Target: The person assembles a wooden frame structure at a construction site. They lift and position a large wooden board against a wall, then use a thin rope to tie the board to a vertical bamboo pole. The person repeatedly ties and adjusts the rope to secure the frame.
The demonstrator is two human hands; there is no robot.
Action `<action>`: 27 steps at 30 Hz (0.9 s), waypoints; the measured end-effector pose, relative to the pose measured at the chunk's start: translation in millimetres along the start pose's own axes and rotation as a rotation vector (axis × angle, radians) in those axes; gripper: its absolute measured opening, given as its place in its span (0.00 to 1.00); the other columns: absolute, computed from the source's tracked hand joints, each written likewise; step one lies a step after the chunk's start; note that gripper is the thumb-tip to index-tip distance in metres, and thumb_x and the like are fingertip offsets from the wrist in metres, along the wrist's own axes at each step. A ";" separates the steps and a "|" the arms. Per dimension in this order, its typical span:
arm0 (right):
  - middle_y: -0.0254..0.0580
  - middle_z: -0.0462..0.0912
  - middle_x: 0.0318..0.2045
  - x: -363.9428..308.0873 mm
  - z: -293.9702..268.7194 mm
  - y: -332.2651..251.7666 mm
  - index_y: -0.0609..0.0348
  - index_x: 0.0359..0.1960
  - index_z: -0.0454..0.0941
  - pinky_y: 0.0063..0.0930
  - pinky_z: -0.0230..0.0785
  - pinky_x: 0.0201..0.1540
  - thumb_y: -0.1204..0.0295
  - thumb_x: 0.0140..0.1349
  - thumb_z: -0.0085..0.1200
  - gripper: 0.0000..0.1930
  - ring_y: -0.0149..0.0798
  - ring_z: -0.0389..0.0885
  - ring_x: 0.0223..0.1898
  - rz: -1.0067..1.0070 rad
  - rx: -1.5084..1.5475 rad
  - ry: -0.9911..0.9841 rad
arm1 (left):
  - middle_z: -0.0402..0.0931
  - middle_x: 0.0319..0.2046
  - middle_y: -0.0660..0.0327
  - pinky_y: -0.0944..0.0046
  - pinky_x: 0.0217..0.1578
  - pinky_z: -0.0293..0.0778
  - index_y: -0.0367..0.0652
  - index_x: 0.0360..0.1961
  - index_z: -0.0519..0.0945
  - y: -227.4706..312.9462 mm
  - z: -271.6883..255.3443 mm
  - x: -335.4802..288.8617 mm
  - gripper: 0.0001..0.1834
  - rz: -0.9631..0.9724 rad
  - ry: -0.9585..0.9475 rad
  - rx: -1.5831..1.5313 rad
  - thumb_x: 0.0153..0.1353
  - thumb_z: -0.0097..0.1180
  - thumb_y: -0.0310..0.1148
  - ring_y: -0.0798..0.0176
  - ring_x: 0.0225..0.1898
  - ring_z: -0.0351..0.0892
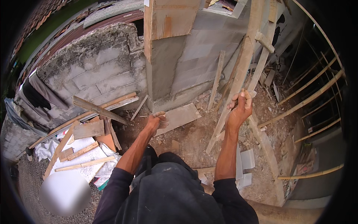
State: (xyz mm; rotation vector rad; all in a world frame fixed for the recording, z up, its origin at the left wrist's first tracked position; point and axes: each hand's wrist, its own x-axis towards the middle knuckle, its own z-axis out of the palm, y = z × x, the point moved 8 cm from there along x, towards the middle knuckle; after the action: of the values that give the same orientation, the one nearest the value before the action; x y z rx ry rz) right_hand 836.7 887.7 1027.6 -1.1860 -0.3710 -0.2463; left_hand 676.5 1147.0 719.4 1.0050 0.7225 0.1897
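My right hand (pixel 240 105) is raised in front of a long timber plank (pixel 235 87) that leans diagonally. Its fingers and thumb are pinched together, and whatever lies between them is too small to make out. My left hand (pixel 156 121) is held lower and to the left, with its fingers curled inward towards the right. Anything in its grasp is hidden. Just beyond the left hand, a flat grey board (pixel 182 116) lies on the dirt floor at the foot of a cement-plastered column (pixel 164 71).
A grey block wall (pixel 100 71) stands at the left, with dark cloth (pixel 35 95) draped over it. Wood offcuts (pixel 88 129) lie piled on white sheeting at left. Bamboo poles (pixel 304 102) cross the right side. Pale tile-like pieces (pixel 247 159) lie near my right forearm.
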 end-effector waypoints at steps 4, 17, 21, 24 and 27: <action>0.31 0.75 0.26 65.5 15.3 0.8 0.65 0.50 0.76 0.19 0.59 0.22 0.68 0.75 0.48 0.12 0.22 0.66 0.22 -0.148 -0.118 -0.023 | 0.85 0.35 0.55 0.63 0.30 0.80 0.41 0.55 0.78 29.6 7.2 41.6 0.16 0.065 -0.063 0.043 0.68 0.57 0.33 0.62 0.29 0.84; 0.35 0.79 0.26 218.6 127.6 99.1 0.72 0.49 0.78 0.25 0.65 0.29 0.70 0.73 0.50 0.14 0.25 0.71 0.24 -0.517 -0.312 0.156 | 0.83 0.32 0.60 0.67 0.28 0.79 0.39 0.51 0.80 303.3 -140.4 190.1 0.13 0.699 0.155 -0.042 0.68 0.58 0.32 0.67 0.27 0.82; 0.44 0.84 0.25 253.8 159.0 119.9 0.73 0.45 0.80 0.31 0.72 0.33 0.72 0.69 0.52 0.13 0.34 0.81 0.26 -0.673 -0.446 0.334 | 0.83 0.32 0.61 0.70 0.30 0.79 0.40 0.50 0.81 417.5 -157.2 218.8 0.13 1.018 0.104 0.022 0.68 0.59 0.34 0.69 0.29 0.82; 0.50 0.85 0.26 283.6 185.8 104.9 0.72 0.44 0.81 0.35 0.75 0.36 0.72 0.67 0.52 0.13 0.42 0.86 0.29 -0.735 -0.532 0.429 | 0.84 0.33 0.62 0.69 0.32 0.81 0.39 0.51 0.81 482.1 -171.1 229.8 0.14 1.151 0.136 0.048 0.69 0.59 0.35 0.70 0.30 0.83; 0.57 0.86 0.30 313.4 208.4 106.2 0.70 0.43 0.81 0.44 0.76 0.41 0.70 0.67 0.52 0.14 0.55 0.87 0.34 -0.843 -0.697 0.522 | 0.84 0.35 0.62 0.71 0.34 0.81 0.40 0.52 0.81 542.7 -164.0 265.4 0.14 1.170 0.121 0.051 0.70 0.58 0.36 0.70 0.33 0.83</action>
State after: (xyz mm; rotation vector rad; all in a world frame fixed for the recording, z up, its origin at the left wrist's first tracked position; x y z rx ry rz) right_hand 1131.4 1122.4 1132.5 -1.5210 -0.3090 -1.4809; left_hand 868.0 1678.8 988.4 1.3760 0.1633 1.2540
